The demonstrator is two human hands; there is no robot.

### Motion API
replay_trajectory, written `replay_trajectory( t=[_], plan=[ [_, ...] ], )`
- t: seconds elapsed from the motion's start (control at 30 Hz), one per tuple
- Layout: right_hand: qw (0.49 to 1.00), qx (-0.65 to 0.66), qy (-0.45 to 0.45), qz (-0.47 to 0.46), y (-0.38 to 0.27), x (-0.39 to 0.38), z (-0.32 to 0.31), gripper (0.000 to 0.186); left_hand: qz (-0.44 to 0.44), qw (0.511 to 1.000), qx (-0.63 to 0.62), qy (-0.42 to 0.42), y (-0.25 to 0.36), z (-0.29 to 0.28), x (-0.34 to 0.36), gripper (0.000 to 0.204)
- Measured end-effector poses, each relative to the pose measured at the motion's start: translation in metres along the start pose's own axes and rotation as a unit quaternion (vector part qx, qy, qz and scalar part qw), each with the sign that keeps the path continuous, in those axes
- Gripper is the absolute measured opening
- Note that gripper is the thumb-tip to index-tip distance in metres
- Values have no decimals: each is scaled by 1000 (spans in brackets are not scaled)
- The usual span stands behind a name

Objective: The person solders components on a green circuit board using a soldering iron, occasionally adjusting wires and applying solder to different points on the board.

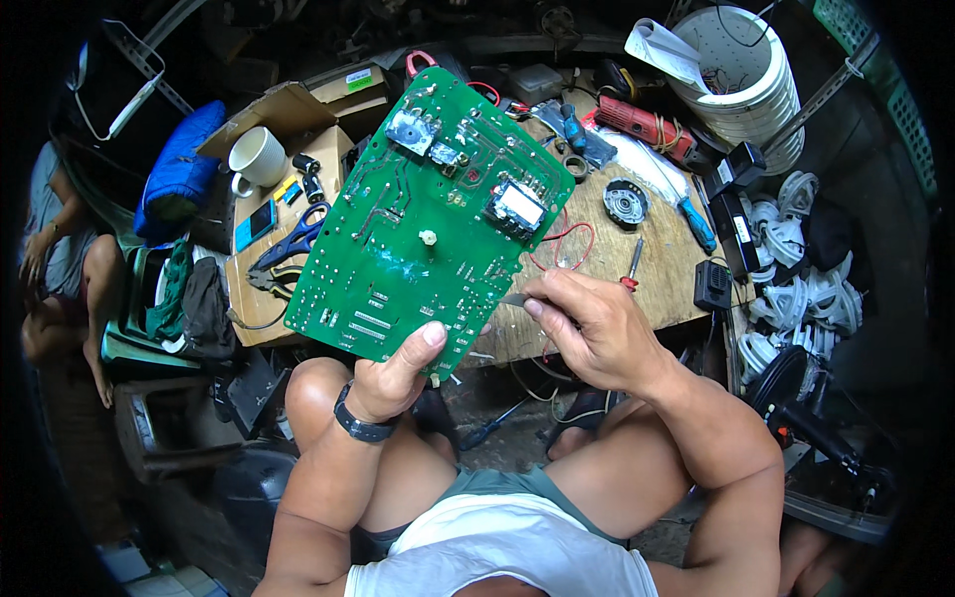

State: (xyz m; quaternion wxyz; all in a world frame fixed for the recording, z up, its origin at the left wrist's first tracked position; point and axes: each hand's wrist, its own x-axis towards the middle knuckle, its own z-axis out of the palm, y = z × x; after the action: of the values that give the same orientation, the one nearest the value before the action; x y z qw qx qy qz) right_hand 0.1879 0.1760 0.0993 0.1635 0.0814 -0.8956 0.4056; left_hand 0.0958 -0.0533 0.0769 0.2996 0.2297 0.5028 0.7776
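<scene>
1. Far left: dim room; a seated person (65,239) partly in view, beside a blue padded bundle (179,169).
2. Table's left end: white mug (261,156) and blue-handled scissors (300,239) on brown cardboard (239,289). Behind, a carton (333,96) bears a green-and-white sticker (358,79); print too small to read reliably.
3. Left hand (393,383): grasping the lower edge of the green circuit board (398,224), thumb on the upward face.
4. Board: held slanted above the table's near edge; one mounted part (517,207) shows a blank-looking white patch.
5. Right hand (602,323): thumb and fingers pinching a small flat grey piece (514,298) at the board's lower right edge; contact with the board cannot be told.
6. Tabletop (667,289): worn, bare wood, with a red power tool (647,129) toward the back.
7. Right side: black adapter (734,244) with a white label; ribbed white bucket (766,124); heaped white coiled lamps (786,239).
</scene>
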Motion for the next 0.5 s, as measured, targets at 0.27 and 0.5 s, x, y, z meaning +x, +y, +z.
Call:
replay_trajectory(
  t=[0.27,0.5],
  plan=[
    [1000,14,-6,15,2,2,2,12,6,999,37,-23,-2,-4,-1,37],
    [1000,18,-21,9,6,3,3,13,12,1000,11,-20,-4,-4,0,37]
  ],
)
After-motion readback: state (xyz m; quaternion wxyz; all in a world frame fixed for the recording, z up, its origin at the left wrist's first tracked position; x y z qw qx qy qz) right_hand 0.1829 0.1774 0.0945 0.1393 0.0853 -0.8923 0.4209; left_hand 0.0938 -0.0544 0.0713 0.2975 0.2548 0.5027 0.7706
